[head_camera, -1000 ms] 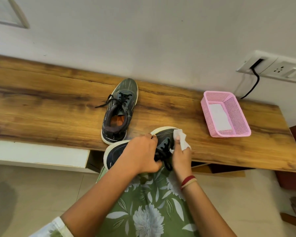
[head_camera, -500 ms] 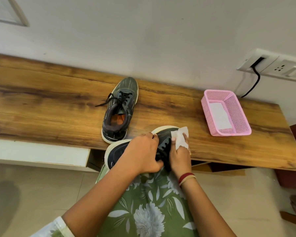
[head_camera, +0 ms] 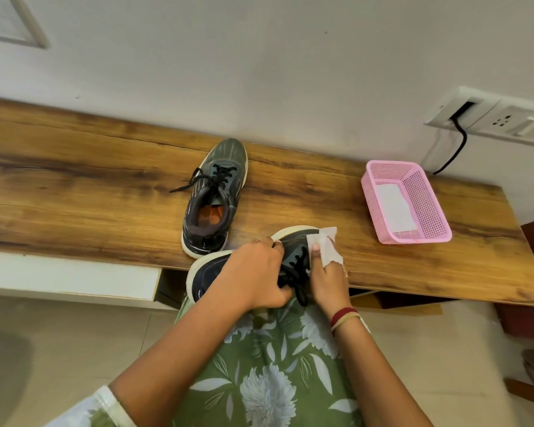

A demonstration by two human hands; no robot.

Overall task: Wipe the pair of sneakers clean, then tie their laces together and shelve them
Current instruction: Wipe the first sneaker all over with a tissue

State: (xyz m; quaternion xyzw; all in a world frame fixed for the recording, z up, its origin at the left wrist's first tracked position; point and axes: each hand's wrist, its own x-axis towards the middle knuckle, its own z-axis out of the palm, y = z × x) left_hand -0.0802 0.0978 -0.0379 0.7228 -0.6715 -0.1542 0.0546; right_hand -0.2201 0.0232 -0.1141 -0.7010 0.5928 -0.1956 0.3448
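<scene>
Grips the dark white-soled sneaker (head_camera: 293,241) midfoot with curled left hand (head_camera: 253,272), at the near edge of the brown wooden surface (head_camera: 74,186); pinches a white paper wipe (head_camera: 324,246) onto its toe with right hand (head_camera: 329,277). Likely light, soft upper, firm sole: hold there.

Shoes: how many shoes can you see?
2. The far sneaker sits on the wooden bench. The near sneaker is at its front edge, gripped by the left hand, with the right hand pressing a white wipe on it.
</scene>
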